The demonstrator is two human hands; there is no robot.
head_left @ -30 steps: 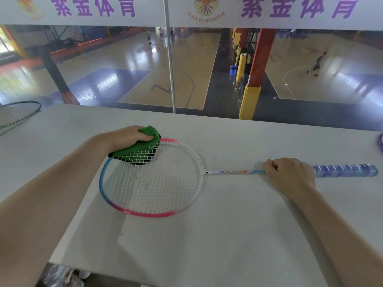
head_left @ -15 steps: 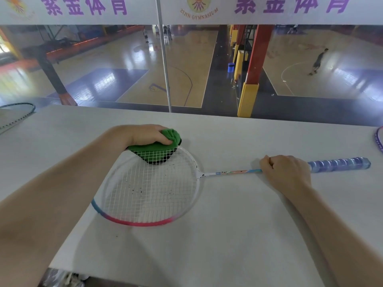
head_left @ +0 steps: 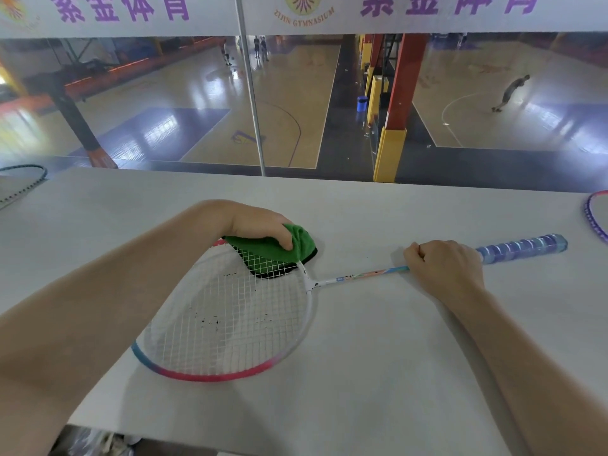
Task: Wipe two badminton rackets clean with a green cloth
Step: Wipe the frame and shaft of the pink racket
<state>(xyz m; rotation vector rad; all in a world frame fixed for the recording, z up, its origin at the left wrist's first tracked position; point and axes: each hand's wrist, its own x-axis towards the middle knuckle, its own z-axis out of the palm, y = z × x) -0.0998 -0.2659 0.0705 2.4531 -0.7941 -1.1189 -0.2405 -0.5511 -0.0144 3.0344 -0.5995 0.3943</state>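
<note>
Setting: pale grey tabletop (head_left: 378,373) against a window over an indoor gym court.
Racket: white-strung badminton racket with pink-blue-white frame (head_left: 230,317) lies flat on the tabletop, head toward the left arm, blue-wrapped grip pointing right and away. Black specks show mid-strings and near the throat.
Other rackets: dark-framed racket head (head_left: 23,182) at the far-left edge, purple-framed racket head (head_left: 595,215) at the far-right edge; both well apart from the work.
Right hand (head_left: 444,268): fingers curled round the shaft just below the grip, pinning it to the table.
Left hand (head_left: 260,225): fingers curled over the bunched cloth, pressing it onto the frame's far side near the throat.
Cloth: green microfibre cloth with dark edge (head_left: 279,251), part over the frame, part under the strings.
Technique: probably rim-wiping now. Keep the shaft pinned, wrap the cloth round the frame, run along it with light pressure, then work the specked strings.
</note>
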